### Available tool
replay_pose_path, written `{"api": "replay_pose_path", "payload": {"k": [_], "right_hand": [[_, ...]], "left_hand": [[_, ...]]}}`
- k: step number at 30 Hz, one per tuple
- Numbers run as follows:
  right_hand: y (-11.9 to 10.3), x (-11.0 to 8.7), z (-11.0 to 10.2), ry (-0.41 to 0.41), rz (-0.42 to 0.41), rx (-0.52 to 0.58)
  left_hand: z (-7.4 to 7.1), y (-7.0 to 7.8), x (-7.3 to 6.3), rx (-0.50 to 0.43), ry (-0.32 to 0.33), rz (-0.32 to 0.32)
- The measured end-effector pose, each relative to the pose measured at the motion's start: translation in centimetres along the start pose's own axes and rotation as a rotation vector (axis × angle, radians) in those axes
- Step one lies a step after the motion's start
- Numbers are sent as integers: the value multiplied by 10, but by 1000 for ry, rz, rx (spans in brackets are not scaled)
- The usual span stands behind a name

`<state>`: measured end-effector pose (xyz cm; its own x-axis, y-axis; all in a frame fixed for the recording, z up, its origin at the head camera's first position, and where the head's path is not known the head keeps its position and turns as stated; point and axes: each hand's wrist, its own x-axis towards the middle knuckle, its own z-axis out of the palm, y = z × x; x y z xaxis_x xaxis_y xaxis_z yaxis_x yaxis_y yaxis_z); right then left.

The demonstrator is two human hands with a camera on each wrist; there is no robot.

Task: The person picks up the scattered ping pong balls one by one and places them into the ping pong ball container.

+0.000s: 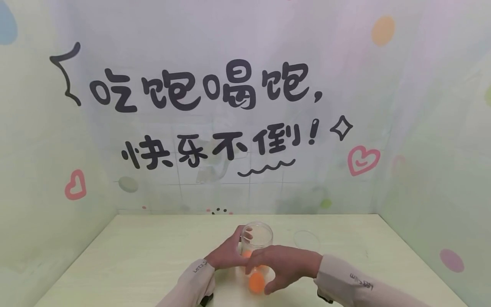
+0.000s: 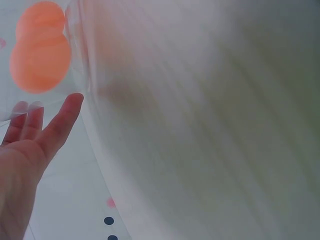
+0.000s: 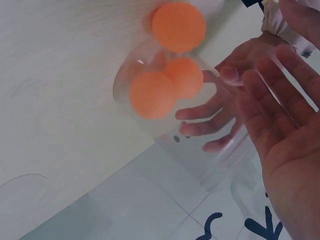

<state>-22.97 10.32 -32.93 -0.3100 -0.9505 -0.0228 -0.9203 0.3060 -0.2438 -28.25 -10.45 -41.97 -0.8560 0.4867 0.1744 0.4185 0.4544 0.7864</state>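
Note:
A clear plastic jar [image 1: 258,243] stands upright on the table. My left hand [image 1: 228,252] holds it from the left side, its fingers showing through the wall. Two orange balls [image 3: 152,95] lie at the bottom inside the jar. A third orange ball [image 1: 256,282] is on the table in front of it, outside. Over that ball is my right hand [image 1: 281,265], thumb and fingers spread to either side. In the right wrist view the right fingers [image 3: 272,100] are extended and apart from the ball, with nothing in the palm.
A thin clear round lid [image 1: 306,241] lies flat on the pale table [image 1: 161,251], behind and to the right of the jar. A printed wall [image 1: 215,192] closes off the back, with side walls left and right.

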Motion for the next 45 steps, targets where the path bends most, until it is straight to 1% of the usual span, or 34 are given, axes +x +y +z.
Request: {"api": "replay_pose_path", "payload": {"k": [4, 6, 10, 13, 17, 20, 23, 27, 33, 39, 45], "right_hand": [[3, 0, 10, -53, 11, -17], [6, 1, 15, -65, 14, -30], [12, 2, 27, -67, 13, -40], [15, 2, 34, -64, 12, -37], [16, 3, 36, -59, 15, -49], [16, 3, 37, -52, 21, -61], [16, 2, 39, -47, 33, -48], [17, 1, 44, -54, 50, 0], [18, 2, 48, -50, 2, -16], [18, 3, 52, -38, -31, -39], [17, -1, 60, -29, -37, -32]], "left_hand": [[1, 0, 0, 0, -6, -10], [1, 0, 0, -3, -5, -5], [3, -1, 0, -13, -9, 15], [4, 0, -1, -23, -22, 15], [3, 0, -1, -19, -23, 16], [1, 1, 0, -8, -13, 32], [-1, 1, 1, -5, -15, 40], [-2, 1, 1, -11, -17, 31], [-4, 4, 1, 2, -6, 13], [-4, 3, 0, 3, 3, 6], [-1, 2, -1, -19, -19, -3]]}}
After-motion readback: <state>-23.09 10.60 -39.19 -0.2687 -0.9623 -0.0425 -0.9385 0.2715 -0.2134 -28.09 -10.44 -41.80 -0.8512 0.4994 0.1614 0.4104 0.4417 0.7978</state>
